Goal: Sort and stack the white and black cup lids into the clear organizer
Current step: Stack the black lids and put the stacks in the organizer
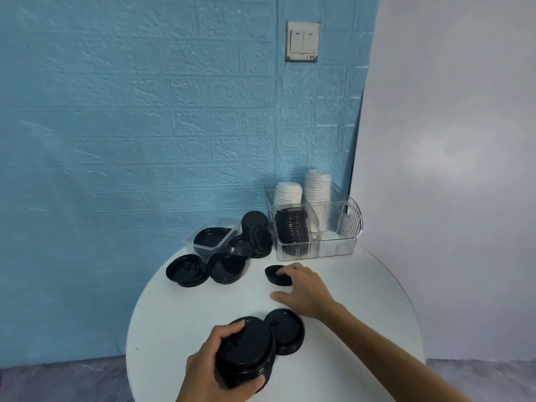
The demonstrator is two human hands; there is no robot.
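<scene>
Two hands (208, 369) (301, 288), lids (246, 349), open tabletop (179, 314)

Counts: 2 hands, left hand (213, 369) and right hand (304, 291). 1 clear organizer (349, 227) with 2 white lid stacks (317, 187) and 1 black lid stack (291, 230). 1 small clear tray (191, 236). 1 light switch plate (303, 41). Loose black lids (285, 329): exact count unclear, they overlap.

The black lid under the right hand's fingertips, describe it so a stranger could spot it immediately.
Start at the clear organizer at the back of the round white table. Just in front of it a single black lid lies flat. Unlike the piled lids farther left, it sits alone, with the right hand on its edge.
</scene>
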